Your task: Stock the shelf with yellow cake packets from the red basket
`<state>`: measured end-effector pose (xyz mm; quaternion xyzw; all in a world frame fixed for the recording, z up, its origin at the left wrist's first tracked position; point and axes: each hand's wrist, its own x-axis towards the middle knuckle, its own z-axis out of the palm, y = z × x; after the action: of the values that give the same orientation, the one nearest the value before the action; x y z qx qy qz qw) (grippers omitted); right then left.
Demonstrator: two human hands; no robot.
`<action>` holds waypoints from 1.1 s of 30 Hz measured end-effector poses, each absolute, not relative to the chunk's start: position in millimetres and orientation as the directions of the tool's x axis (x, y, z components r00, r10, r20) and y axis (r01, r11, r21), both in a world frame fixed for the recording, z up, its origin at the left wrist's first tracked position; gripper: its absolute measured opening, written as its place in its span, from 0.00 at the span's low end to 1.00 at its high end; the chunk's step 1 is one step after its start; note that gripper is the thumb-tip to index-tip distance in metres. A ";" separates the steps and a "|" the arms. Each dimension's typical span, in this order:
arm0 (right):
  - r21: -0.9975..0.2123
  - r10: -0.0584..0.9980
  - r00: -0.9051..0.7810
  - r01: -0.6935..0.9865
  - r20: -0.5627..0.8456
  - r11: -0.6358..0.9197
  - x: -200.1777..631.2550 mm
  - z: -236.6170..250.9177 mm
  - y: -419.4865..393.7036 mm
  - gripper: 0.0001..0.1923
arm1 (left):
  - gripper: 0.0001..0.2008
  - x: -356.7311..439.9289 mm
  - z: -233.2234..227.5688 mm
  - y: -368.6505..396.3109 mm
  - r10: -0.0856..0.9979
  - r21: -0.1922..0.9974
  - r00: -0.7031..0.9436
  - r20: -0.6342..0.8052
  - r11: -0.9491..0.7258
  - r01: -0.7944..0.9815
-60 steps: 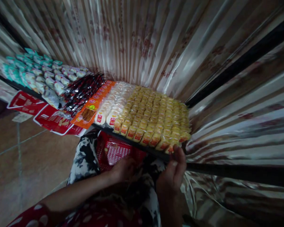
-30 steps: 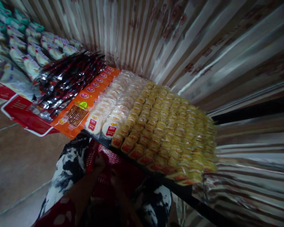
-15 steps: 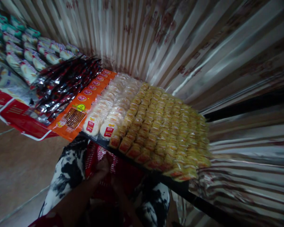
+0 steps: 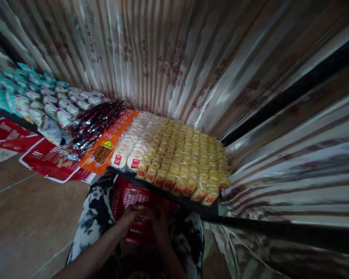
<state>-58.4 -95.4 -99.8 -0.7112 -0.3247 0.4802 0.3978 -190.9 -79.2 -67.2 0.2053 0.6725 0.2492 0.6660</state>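
Over a red plastic basket [image 4: 125, 193] between the knees, my left hand [image 4: 129, 217] and my right hand [image 4: 159, 221] come together. A small yellowish wrapped snack [image 4: 140, 209] shows between them, dim and partly covered by the fingers. Both hands look closed on it, though the right fingers are dark and blurred. Something clear and shiny lies inside the basket behind the hands. Just beyond, rows of yellow wrapped snacks [image 4: 182, 159] stand on a dark narrow shelf [image 4: 174, 197], beside two rows of white round wrapped crackers [image 4: 133, 143].
An orange snack bag [image 4: 104, 149], dark shiny packets [image 4: 97, 122], and white and teal packets [image 4: 43, 95] continue leftward along the shelf. Red cartons with white handles [image 4: 52, 161] stand below left. A striped curtain [image 4: 168, 58] hangs behind, crossed by a dark bar [image 4: 291, 89].
The view has shifted, showing more of the shelf's left end. My hands have come together over the basket, and a small yellowish snack now shows between them.
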 end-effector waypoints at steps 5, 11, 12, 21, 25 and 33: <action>-0.933 0.890 0.300 0.000 -0.343 -0.359 -40.5 -68.4 -100.5 0.26 | 0.22 -194.2 -38.2 -95.0 0.698 0.692 0.224 -0.681 0.712 -0.116; -0.959 0.933 0.272 0.091 -0.234 -0.267 -25.5 -18.9 -99.0 0.20 | 0.23 -175.7 5.4 -95.4 0.773 0.825 0.378 -0.509 0.564 -0.044; -0.962 0.937 0.273 0.101 -0.219 -0.254 -22.4 -12.2 -97.4 0.20 | 0.23 -171.6 12.1 -93.9 0.780 0.842 0.406 -0.476 0.538 -0.046; -0.965 0.900 0.355 -0.161 -0.254 -0.209 -9.2 2.1 -95.2 0.33 | 0.23 -131.4 28.0 -78.4 0.877 0.898 0.243 -0.415 0.437 -0.044; -0.979 0.913 0.360 -0.140 -0.193 -0.151 -2.4 4.1 -106.5 0.25 | 0.22 -117.9 27.4 -79.7 0.876 0.903 0.248 -0.413 0.429 -0.014; -0.998 0.924 0.376 -0.043 -0.067 -0.055 23.9 -1.2 -118.0 0.24 | 0.21 -109.3 48.0 -52.9 0.919 0.926 0.348 -0.186 0.046 0.376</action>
<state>23.9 -118.0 -1.2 -0.5940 -0.3708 0.4180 0.5787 -109.3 -52.9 48.0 0.6385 0.5068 0.2634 0.5158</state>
